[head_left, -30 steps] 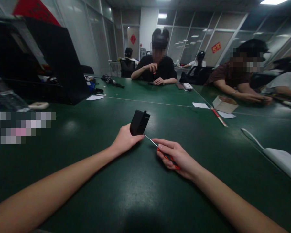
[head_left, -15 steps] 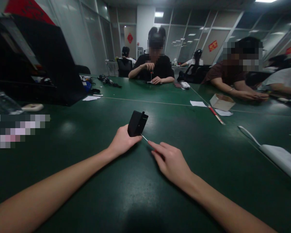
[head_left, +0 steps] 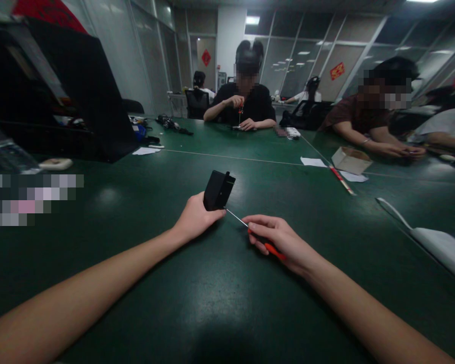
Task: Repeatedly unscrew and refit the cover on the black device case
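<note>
My left hand [head_left: 195, 217] is closed round the lower part of a black box-shaped device [head_left: 217, 190], held tilted above the green table [head_left: 167, 298]. A thin panel with a small tab on top faces right on that device. Between the thumb and fingers of my right hand [head_left: 276, 237] is a screwdriver [head_left: 275, 250] with a red and black handle. Its slim metal shaft points up and left, and the tip meets the device's lower right corner beside my left thumb. Whether the tip sits in a screw is too small to tell.
A small open box [head_left: 351, 161] stands on the right near a red-and-white strip [head_left: 342, 180] and paper. A white power strip [head_left: 440, 247] lies at the right edge. Cables [head_left: 172, 124] lie far left. Across the table a person [head_left: 246, 101] holds another screwdriver.
My right hand has turned over and shifted slightly right, so the screwdriver's handle and more of its shaft now show. The device stays in my left hand at the same tilt.
</note>
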### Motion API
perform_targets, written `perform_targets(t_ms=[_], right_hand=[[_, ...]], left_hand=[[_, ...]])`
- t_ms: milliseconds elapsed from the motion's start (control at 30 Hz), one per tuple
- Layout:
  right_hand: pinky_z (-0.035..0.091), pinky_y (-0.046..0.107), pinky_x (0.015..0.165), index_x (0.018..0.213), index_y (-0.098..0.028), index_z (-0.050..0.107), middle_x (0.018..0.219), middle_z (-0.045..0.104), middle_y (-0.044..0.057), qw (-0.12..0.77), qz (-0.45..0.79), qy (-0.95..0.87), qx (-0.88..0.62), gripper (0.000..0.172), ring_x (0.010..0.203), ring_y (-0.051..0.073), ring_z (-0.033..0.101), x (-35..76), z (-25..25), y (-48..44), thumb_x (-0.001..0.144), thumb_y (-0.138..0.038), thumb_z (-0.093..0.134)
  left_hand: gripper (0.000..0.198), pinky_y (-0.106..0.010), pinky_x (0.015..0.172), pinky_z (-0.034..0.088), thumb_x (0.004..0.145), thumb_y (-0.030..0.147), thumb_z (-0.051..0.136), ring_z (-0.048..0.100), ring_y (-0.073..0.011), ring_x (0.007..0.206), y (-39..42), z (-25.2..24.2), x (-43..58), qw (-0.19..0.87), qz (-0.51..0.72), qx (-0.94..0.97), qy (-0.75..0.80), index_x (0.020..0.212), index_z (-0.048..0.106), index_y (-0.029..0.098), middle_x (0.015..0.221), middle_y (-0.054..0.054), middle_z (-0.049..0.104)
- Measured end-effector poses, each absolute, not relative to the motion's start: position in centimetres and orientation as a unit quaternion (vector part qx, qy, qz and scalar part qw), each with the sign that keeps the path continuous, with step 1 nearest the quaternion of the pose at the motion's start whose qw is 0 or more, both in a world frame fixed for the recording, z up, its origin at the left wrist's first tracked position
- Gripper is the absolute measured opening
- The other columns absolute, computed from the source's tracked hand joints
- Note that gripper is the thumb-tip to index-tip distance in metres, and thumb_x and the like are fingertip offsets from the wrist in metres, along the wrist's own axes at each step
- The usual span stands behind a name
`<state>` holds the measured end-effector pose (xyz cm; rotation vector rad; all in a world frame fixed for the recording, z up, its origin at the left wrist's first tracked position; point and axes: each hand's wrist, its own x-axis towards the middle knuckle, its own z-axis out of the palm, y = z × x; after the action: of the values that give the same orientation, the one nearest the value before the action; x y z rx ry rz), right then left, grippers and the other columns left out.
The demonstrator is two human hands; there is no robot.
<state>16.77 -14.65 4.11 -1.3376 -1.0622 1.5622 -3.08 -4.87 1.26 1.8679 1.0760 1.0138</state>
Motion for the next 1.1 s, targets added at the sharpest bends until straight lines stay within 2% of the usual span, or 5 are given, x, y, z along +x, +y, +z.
perform_targets(t_ms=[167,367,567,733,1100], right_hand=[[0.028,0.012,0.036,0.12,-0.015,0.062,0.067,0.059,0.001,0.405,0.698,-0.349,-0.476,0.03,0.04,0.003,0.038,17.1,3.9,-14.6,0.092,-0.022,0.054],[0.029,0.011,0.036,0.122,-0.014,0.062,0.064,0.059,0.001,0.423,0.703,-0.334,-0.464,0.031,0.04,0.003,0.039,16.8,3.6,-14.7,0.092,-0.019,0.054],[0.031,0.013,0.038,0.12,-0.013,0.064,0.063,0.061,0.001,0.433,0.675,-0.361,-0.477,0.034,0.04,0.003,0.041,16.6,3.6,-14.6,0.087,-0.022,0.062],[0.033,0.016,0.04,0.12,-0.012,0.065,0.063,0.06,-0.002,0.42,0.587,-0.437,-0.536,0.041,0.041,0.004,0.044,15.9,3.2,-14.9,0.081,-0.024,0.069],[0.034,0.018,0.039,0.123,-0.013,0.064,0.064,0.058,-0.003,0.404,0.537,-0.482,-0.562,0.044,0.043,0.005,0.045,15.3,3.2,-15.2,0.082,-0.028,0.066]], left_hand=[[0.025,-0.027,0.061,0.042,0.067,0.031,0.072,0.058,-0.019,0.07,-4.9,1.3,-3.1,0.36,0.394,0.735,0.418,0.083,0.065,0.013,0.077,-0.003,0.065],[0.025,-0.027,0.06,0.042,0.067,0.03,0.073,0.057,-0.0182,0.068,-4.9,1.4,-3.0,0.364,0.391,0.73,0.426,0.083,0.064,0.013,0.076,-0.002,0.063],[0.026,-0.028,0.063,0.044,0.068,0.031,0.073,0.059,-0.0195,0.072,-4.9,1.5,-3.0,0.369,0.392,0.726,0.426,0.084,0.064,0.013,0.078,-0.003,0.064],[0.026,-0.028,0.062,0.043,0.068,0.03,0.072,0.057,-0.0182,0.07,-5.0,1.5,-3.0,0.369,0.389,0.727,0.428,0.085,0.064,0.012,0.077,-0.002,0.063],[0.023,-0.026,0.058,0.041,0.069,0.028,0.071,0.055,-0.0165,0.067,-4.8,1.0,-3.0,0.335,0.383,0.745,0.431,0.084,0.062,0.013,0.074,-0.001,0.062]])
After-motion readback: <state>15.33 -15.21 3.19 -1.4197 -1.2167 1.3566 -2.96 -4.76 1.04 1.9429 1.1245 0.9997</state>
